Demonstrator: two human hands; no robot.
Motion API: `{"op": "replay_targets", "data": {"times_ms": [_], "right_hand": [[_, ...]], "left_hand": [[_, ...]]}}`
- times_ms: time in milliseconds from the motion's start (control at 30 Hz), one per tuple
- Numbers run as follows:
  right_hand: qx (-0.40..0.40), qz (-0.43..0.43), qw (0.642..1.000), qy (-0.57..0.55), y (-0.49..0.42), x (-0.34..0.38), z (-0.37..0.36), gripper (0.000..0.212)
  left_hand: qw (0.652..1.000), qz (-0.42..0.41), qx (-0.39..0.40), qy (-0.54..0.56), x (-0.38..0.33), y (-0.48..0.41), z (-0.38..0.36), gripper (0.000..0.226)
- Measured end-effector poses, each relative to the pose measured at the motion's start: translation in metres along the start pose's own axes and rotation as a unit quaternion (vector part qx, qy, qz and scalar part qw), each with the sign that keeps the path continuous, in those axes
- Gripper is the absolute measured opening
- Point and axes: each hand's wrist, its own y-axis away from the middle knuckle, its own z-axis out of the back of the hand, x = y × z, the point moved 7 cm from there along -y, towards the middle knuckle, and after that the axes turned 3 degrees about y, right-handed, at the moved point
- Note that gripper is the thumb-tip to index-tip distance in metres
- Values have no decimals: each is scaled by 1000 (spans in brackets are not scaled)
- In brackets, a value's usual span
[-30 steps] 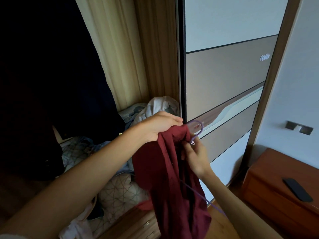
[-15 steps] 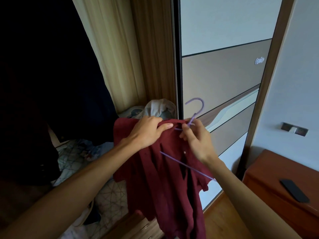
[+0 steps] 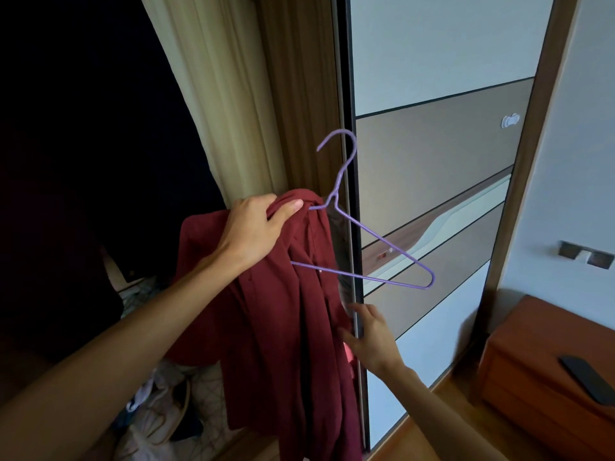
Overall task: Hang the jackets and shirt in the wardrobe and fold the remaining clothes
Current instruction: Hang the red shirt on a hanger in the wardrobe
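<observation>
One maroon shirt (image 3: 283,311) half on one purple wire hanger (image 3: 382,241), held up before the open wardrobe (image 3: 299,94), left hand (image 3: 256,227) fingers (image 3: 289,207) bunched round its collar. Right hand (image 3: 369,337) lower, fingers spread, holding nothing, beside the sliding door (image 3: 432,154). One wooden cabinet (image 3: 532,387) at right, one dark object (image 3: 582,377) on it.

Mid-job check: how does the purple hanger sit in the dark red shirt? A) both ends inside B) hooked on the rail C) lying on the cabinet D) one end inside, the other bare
D: one end of the purple hanger juts bare toward the sliding door, while the left hand grips the dark red shirt bunched at the hanger's neck.
</observation>
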Motion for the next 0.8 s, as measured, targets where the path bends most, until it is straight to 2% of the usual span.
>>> {"op": "replay_targets", "data": {"times_ms": [67,133,233,267,333,400,500,700,800], "right_hand": [[20,12,1000,18,-11,10,-4,15],[12,16,1000,11,-19,18,-2,19],[11,45,998,-38,-24,34,-3,6],[39,59,996,-60,-23,42,-9,8],[121,73,988,-63,-22,56,-31,36],[139,90,986,-13,-26,61,-51,34],[76,88,993,6,-40,62,-51,16],[-25,18,998,-51,-80,44,18,21],[-57,29,997,-33,-101,47,61,31]], "left_hand": [[1000,-1,-8,6,2,0,13,57],[1000,2,-22,6,7,2,25,57],[999,16,-37,11,21,6,37,58],[999,19,-40,13,26,7,40,59],[999,27,-43,15,32,9,45,59],[998,36,-49,10,34,11,49,58],[998,36,-50,-7,37,13,58,57],[995,45,-40,-81,80,20,90,56],[989,59,-24,-132,97,29,88,55]]}}
